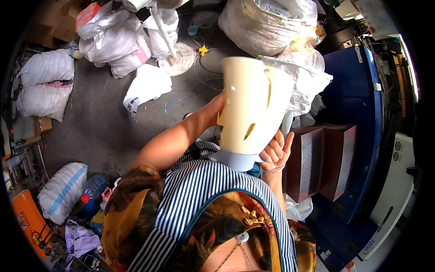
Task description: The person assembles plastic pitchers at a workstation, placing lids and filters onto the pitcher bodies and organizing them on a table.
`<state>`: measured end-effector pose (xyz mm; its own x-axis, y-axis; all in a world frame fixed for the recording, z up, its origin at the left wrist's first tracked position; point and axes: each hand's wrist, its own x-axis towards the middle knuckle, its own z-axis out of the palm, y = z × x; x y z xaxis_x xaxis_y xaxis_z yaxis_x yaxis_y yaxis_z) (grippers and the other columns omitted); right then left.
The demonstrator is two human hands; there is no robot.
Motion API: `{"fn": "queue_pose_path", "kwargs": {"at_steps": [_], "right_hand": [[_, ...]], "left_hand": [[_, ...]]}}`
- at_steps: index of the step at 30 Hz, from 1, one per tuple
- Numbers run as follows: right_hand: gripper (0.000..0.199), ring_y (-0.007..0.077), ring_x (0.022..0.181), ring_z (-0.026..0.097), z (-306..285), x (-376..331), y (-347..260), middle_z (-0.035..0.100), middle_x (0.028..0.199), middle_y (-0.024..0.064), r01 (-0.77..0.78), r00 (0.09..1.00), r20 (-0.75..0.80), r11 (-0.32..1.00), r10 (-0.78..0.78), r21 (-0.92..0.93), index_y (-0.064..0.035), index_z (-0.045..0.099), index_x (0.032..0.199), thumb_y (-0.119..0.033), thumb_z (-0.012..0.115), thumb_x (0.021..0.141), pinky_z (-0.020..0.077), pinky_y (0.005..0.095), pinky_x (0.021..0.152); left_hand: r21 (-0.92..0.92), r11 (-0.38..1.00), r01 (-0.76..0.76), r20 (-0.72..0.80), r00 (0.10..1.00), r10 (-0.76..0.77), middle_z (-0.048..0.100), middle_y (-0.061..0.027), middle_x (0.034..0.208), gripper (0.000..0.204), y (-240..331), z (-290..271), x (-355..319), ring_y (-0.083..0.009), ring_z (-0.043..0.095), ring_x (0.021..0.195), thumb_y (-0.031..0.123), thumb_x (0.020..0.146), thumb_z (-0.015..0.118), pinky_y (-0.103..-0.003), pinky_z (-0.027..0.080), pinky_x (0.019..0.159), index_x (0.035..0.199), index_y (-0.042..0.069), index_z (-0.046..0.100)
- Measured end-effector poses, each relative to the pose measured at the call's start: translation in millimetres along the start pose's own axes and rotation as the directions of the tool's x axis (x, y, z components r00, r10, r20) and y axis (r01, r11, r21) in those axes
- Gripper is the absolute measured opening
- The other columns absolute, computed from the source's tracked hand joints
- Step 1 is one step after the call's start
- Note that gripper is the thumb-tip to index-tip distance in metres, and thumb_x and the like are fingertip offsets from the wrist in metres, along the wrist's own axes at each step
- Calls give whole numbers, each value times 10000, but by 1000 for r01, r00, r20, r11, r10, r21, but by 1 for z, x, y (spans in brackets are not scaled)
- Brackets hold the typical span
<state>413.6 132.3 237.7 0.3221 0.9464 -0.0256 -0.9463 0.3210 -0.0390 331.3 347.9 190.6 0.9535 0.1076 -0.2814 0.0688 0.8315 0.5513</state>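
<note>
A tall cream plastic housing [253,102] with slots and a pale blue base is held up in front of my chest. My left hand [216,109] grips its left side, mostly hidden behind it. Lower down, my right hand [275,154] holds the right edge near the blue base, fingers curled. My striped and patterned clothing [199,204] fills the lower middle of the view.
Several stuffed white sacks [115,38] lie on the grey concrete floor [95,122] at left and top. A clear plastic bag [301,75] sits behind the housing. A blue machine [353,95] with metal steps [317,158] stands at right. A water bottle [93,188] lies lower left.
</note>
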Motion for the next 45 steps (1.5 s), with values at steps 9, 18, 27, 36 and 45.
{"fn": "queue_pose_path", "kwargs": {"at_steps": [9, 18, 27, 36, 45], "right_hand": [[355, 147, 817, 590, -28, 40, 18, 571, 1023, 105, -262, 596, -232, 87, -769, -961, -7, 469, 1291, -231, 462, 1016, 500, 271, 701], [288, 432, 1217, 467, -32, 99, 55, 577, 1250, 152, -97, 930, 243, -824, -274, -558, -19, 609, 968, -106, 664, 699, 414, 486, 995], [201, 196, 926, 661, -34, 106, -7, 689, 1032, 150, -261, 581, -494, 427, -647, -866, 16, 632, 1076, -80, 602, 902, 563, 317, 781], [408, 226, 900, 580, -42, 214, -107, 631, 1116, 113, -180, 622, 365, -580, -693, -795, -25, 616, 1188, -137, 719, 810, 467, 350, 800], [353, 231, 1021, 604, -82, 213, -238, 629, 1167, 119, -70, -31, 257, -254, -966, -965, 48, 568, 1222, -91, 645, 907, 482, 364, 910]], "left_hand": [[476, 789, -388, 243, 920, 306, 607, -78, 1229, 445, 3, -30, 26, -159, 588, 1118, 307, 1010, 486, -311, 484, 968, 1361, 35, 452], [-461, 885, -66, -208, 978, -36, 507, -113, 1395, 462, 84, -50, 66, -303, 520, 1255, 352, 1016, 406, -508, 436, 1051, 1419, 126, 418], [-123, 933, -337, -386, 883, 268, 654, -100, 1062, 383, 143, -81, 148, -211, 676, 934, 308, 960, 518, -353, 581, 788, 1201, 12, 537], [-55, 964, -262, -351, 908, 227, 648, -74, 1062, 340, 113, 17, 207, -155, 653, 925, 259, 950, 546, -313, 549, 772, 1196, 24, 558], [254, 967, 24, 42, 998, -36, 615, -38, 1128, 462, 143, 37, 307, -132, 561, 1013, 385, 968, 584, -304, 445, 927, 1258, 26, 562]]}}
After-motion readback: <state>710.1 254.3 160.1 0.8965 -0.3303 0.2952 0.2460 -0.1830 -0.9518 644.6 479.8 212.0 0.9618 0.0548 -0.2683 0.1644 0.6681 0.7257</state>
